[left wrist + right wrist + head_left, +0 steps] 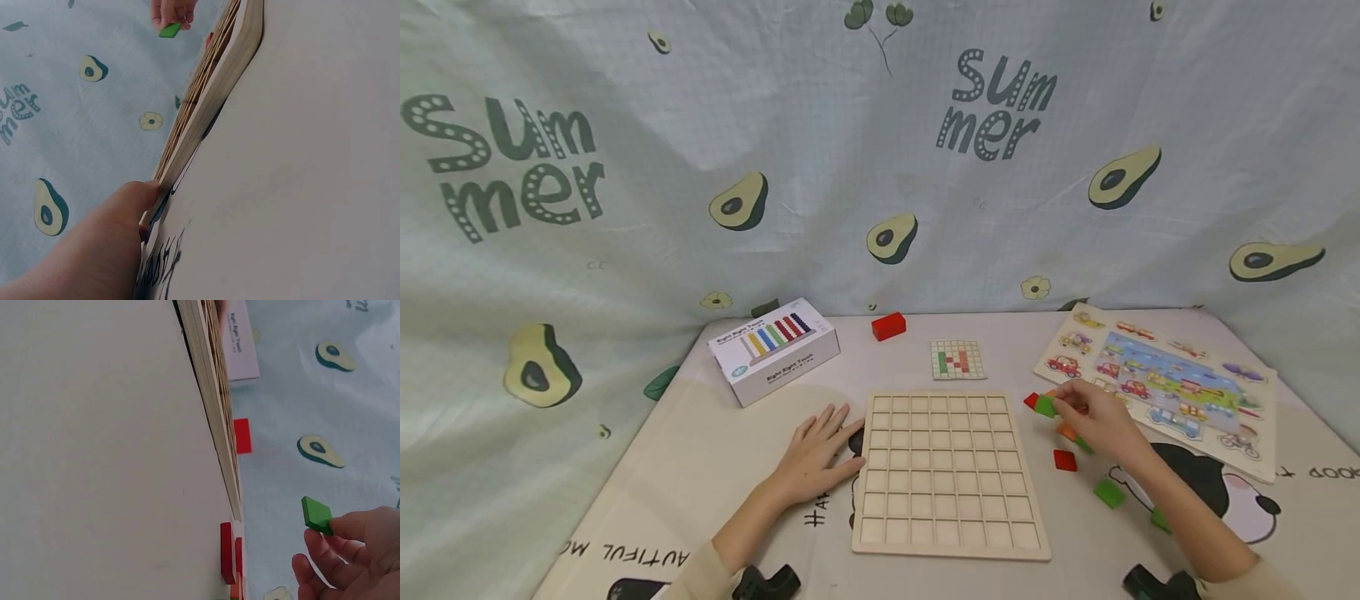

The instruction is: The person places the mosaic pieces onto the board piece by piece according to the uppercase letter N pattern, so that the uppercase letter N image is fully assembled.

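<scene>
Green tile (pixel 317 514) is what we see pinched between thumb and fingers of the right hand (pixel 1097 417), raised just beyond the right edge of the gridded wooden board. From the far left, we have pale hanging cloth (pixel 820 100) closing in the sides and back of the space, wrinkled in places and printed with "summer" lettering, halved avocados and small flowers. Within it stands the table (pixel 801 542), its light covering carrying dark lettering that reads upside down to us at the left. Towards the back left corner, we find a white box (pixel 790 367) marked "Right Right Touch", set at an angle. In front of it the left hand (pixel 811 462) lies with fingers spread wide, its thumb touching the board's left edge. Next, near the back edge, we see a red block (pixel 889 327). The gridded wooden board (pixel 951 551) fills the middle, and beyond its far edge lies a small pattern card (pixel 957 360) with coloured squares. To the board's right, we make out scattered loose tiles in red, orange and green, among them a red tile (pixel 1064 460) lying flat. Farthest right, we see a picture puzzle (pixel 1265 408) of vehicles lying askew, and a black-and-white printed figure showing on the covering before it.
</scene>
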Action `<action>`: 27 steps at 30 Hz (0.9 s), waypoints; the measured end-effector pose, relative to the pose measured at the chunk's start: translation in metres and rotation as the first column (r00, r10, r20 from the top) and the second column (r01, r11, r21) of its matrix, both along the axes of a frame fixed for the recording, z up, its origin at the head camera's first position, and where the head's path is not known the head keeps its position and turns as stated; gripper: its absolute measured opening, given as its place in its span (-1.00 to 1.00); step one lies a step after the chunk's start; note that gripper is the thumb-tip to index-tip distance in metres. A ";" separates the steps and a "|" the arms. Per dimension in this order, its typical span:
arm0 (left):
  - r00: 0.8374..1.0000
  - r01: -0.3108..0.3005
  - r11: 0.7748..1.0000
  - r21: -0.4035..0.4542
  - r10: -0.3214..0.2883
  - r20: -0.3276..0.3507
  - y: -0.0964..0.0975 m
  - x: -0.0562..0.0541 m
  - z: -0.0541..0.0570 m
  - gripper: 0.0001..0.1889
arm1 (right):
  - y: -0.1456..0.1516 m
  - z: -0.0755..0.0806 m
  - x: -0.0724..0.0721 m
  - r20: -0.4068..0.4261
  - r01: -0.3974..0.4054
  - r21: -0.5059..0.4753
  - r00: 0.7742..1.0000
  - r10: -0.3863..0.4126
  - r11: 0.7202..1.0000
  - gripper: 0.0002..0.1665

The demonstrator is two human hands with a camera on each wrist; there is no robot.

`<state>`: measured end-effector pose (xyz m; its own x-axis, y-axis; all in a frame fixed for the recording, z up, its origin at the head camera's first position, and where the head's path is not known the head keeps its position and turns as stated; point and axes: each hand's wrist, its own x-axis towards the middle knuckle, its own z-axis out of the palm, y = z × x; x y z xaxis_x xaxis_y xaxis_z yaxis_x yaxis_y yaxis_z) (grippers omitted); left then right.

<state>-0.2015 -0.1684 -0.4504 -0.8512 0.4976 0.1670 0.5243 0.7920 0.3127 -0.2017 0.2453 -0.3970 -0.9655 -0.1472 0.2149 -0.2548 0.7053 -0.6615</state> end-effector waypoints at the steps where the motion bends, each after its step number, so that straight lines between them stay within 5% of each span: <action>1: 1.000 -0.001 1.000 -0.002 0.001 -0.001 0.000 0.000 0.000 -0.34 | -0.002 0.000 -0.001 -0.002 -0.006 -0.005 1.000 0.006 1.000 -0.78; 27: 1.000 -0.003 1.000 -0.006 0.003 0.009 0.000 0.000 0.001 -0.33 | -0.082 -0.007 -0.020 0.012 -0.202 -0.090 0.979 0.204 0.975 -0.94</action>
<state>-0.2012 -0.1687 -0.4493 -0.8541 0.4959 0.1565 0.5192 0.7955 0.3124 -0.2220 0.1635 -0.4041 -0.9219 -0.3220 0.2155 -0.3719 0.5795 -0.7252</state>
